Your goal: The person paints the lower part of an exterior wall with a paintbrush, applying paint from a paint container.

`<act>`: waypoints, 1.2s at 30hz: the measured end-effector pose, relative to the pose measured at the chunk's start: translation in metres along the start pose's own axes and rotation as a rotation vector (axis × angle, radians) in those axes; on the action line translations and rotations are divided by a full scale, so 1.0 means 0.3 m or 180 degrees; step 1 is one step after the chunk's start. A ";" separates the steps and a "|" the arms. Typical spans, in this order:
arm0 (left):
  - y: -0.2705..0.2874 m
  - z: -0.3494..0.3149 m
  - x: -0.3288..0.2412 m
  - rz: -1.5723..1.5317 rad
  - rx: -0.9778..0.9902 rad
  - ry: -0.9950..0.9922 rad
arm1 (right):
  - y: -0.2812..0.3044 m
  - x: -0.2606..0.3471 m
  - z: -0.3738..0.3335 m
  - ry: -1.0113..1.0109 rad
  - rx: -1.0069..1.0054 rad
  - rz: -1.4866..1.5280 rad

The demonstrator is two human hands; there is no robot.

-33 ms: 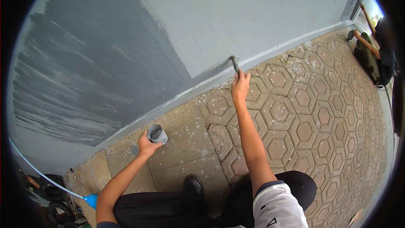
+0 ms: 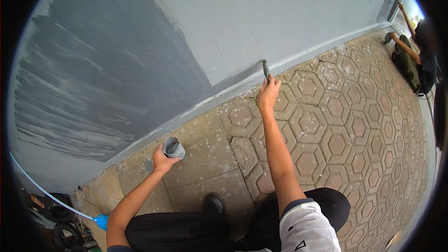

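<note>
My right hand is closed round the handle of a paintbrush. Its bristles meet the pale grey wall low down, just above the ledge at its foot. Behind the brush a thin dark grey strip runs left to a broad patch of darker paint. My left hand grips a small grey cup by its side, above the paving. Grey paint shows inside the cup, and its open mouth tilts toward me.
A narrow ledge runs along the wall's foot. Hexagonal paving spreads to the right. At far right another person crouches, one hand near the wall. A blue-ended hose or cord and tyres lie at lower left.
My right hand and the paintbrush have shifted slightly right along the bottom of the wall, the brush now more upright. My left hand and the cup stay where they were.
</note>
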State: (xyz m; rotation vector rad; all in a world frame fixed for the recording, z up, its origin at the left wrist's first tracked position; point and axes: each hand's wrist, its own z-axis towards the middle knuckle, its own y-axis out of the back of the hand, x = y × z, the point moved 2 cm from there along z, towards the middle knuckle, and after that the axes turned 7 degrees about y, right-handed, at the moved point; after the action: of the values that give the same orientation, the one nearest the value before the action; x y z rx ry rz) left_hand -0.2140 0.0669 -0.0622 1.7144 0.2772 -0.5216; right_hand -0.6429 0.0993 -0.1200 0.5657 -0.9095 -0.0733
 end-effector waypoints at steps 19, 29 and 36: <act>-0.030 -0.007 -0.060 0.0060 -0.0223 -0.0249 | -0.150 0.103 -0.179 0.1143 0.1740 -0.0156; 0.016 -0.012 0.006 0.0010 -0.0327 -0.0076 | -0.029 -0.067 0.016 -0.0463 -0.0119 -0.0337; 0.022 -0.029 0.021 -0.0007 -0.0295 -0.0114 | -0.122 0.102 -0.154 -0.0248 0.0632 0.0025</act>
State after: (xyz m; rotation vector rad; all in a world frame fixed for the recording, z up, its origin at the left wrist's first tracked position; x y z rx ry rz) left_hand -0.2040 0.0735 -0.0583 1.6137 0.2735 -0.5326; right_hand -0.5822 0.0791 -0.1380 0.7480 -1.0013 0.0024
